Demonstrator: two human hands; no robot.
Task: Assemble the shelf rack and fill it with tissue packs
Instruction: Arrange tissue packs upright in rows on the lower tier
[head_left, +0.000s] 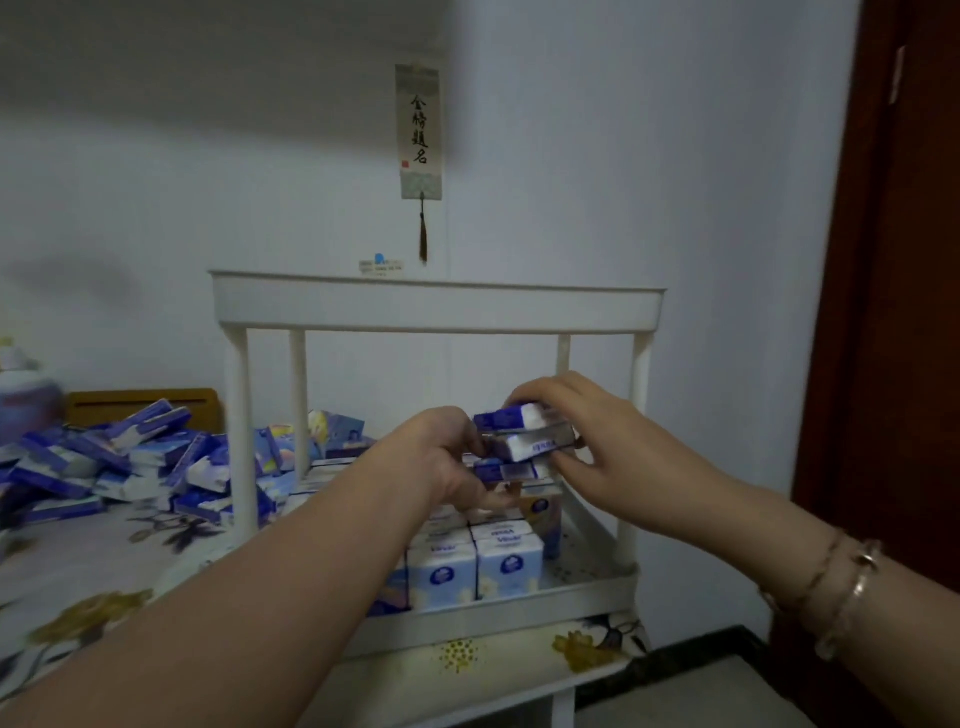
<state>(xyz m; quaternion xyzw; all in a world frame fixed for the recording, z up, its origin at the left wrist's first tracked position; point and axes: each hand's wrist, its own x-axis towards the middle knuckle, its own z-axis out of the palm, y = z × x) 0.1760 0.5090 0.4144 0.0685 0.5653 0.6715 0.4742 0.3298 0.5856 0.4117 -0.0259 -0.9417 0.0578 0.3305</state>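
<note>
Both hands sit inside the rack's lower bay, w/ forearms reaching in from the near edge. Right hand (582, 441), two bracelets (831, 587) on its wrist, has fingers curled over the top and right end of a small stack of tissue packs (527, 439); I count approx 3 in the stack, blurred. Left hand (447, 457) pinches the stack's left end, fingers bent, thumb below. Stack is held just above the packs already standing on the lower tray (498, 605): 2 front packs (475, 569) clear, more behind, count unclear. Shelf rack (436, 306) is white, 2 trays, 4 posts visible, standing on a floral cloth (78, 571). Left of it, a loose pile of packs (114, 457), too many to count. 1 scroll (420, 130) hangs on the far wall.
</note>
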